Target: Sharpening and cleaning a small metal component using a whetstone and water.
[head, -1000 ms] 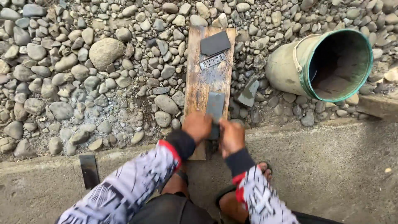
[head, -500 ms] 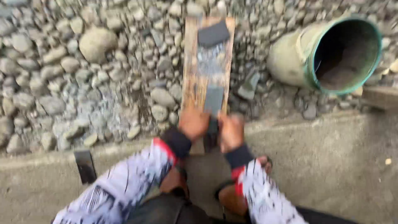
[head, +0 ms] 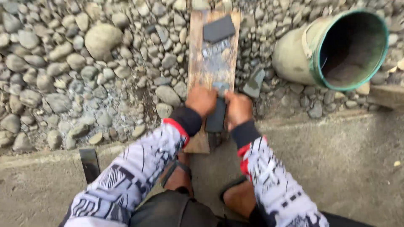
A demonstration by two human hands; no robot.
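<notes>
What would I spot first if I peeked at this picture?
Two hands, the left hand and right hand, press a dark flat piece on a wooden board in the middle. A big bucket lies on its side at the upper right, with grey stones all around.

I see a wooden board (head: 212, 63) lying lengthwise on a bed of river stones (head: 63, 75), its near end reaching the concrete slab (head: 336, 159). On the board's far end lies a flat block (head: 219, 28). At its near end my left hand (head: 202, 101) and right hand (head: 238, 108) sit side by side, a flat blade (head: 216, 115) between them. Just right of the board a small wedge-shaped piece (head: 253, 83) lies among the stones. Further right a bucket (head: 303, 54) lies on its side. On the slab, left of my left arm, lies a flat bar (head: 89, 164).
</notes>
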